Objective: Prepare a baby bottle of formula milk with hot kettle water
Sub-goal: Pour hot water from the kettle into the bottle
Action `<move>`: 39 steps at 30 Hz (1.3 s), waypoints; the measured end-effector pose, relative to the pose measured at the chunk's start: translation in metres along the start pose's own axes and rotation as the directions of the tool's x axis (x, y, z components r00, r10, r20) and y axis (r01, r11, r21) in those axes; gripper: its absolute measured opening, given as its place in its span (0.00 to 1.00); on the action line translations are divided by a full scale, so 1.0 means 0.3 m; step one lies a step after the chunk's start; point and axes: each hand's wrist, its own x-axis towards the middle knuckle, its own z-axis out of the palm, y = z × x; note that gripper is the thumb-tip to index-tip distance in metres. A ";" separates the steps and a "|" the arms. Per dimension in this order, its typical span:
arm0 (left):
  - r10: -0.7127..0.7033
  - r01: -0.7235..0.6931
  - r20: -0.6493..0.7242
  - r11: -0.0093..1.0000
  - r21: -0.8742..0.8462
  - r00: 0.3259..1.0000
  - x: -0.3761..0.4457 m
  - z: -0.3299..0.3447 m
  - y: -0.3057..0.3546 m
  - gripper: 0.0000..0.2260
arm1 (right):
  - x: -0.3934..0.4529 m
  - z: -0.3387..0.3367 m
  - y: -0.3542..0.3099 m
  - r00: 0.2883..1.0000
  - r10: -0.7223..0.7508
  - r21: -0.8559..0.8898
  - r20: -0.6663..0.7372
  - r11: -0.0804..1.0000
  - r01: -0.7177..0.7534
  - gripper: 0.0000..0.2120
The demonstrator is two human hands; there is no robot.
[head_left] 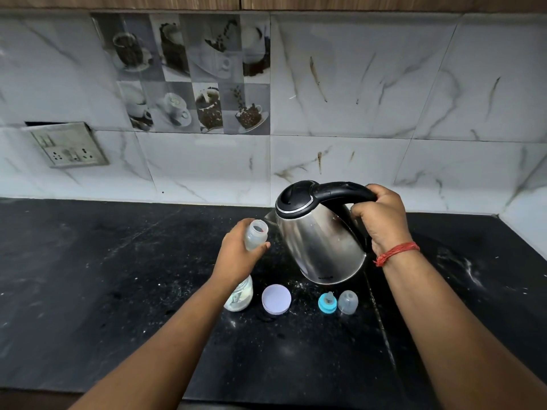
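Head camera, looking forward-down, close over counter.

Jar, lid, teat and cap are crowding the counter centre; both flanks are lying open.

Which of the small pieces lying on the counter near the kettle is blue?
The blue teat ring, between the round white lid and the clear dome cap.

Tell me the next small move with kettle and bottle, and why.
Probably tip the kettle slightly further. The right hand grips its handle, the spout sits beside the open bottle held by the left hand, and no stream of water shows.
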 end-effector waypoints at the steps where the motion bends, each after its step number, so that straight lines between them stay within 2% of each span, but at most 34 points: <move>1: 0.004 -0.004 -0.001 1.000 0.003 1.000 -0.001 0.001 0.001 0.17 | -0.002 -0.001 0.000 1.000 -0.003 -0.012 0.002 1.000 0.003 0.10; 10: 0.024 -0.025 0.006 0.999 0.036 1.000 -0.031 0.001 0.011 0.18 | -0.024 -0.015 -0.032 0.996 -0.089 -0.224 0.006 0.971 0.088 0.11; 20: 0.013 -0.014 0.025 1.000 0.019 1.000 -0.044 0.004 0.022 0.18 | -0.027 -0.028 -0.098 0.984 -0.178 -0.372 0.015 0.912 0.171 0.10; 39: 0.000 -0.001 0.061 1.000 0.006 0.998 -0.053 0.001 0.036 0.18 | -0.026 -0.018 -0.151 0.975 -0.212 -0.482 0.069 0.848 0.218 0.06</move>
